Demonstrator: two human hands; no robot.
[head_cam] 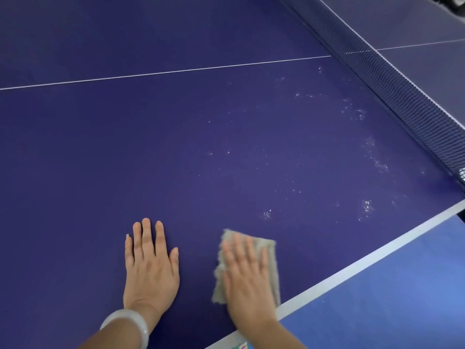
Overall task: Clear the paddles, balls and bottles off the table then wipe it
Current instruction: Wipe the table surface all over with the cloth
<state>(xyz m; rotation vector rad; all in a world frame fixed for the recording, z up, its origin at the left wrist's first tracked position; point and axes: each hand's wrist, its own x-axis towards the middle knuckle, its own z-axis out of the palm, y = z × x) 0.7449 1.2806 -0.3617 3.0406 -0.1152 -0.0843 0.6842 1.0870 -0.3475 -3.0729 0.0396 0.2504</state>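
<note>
A dark blue table-tennis table [176,147] fills the view. My right hand [247,278] lies flat with straight fingers on a grey cloth [269,250], pressing it onto the table near the white side edge; the hand is blurred. My left hand [151,263] rests flat on the table to the left of the cloth, fingers straight, with a pale bangle at the wrist. White specks and smears [364,157] dot the surface between the cloth and the net. No paddles, balls or bottles show.
The dark net [392,84] runs diagonally across the upper right. A white centre line [163,71] crosses the table. The white side edge [364,260] runs at lower right, with blue floor [402,298] beyond it.
</note>
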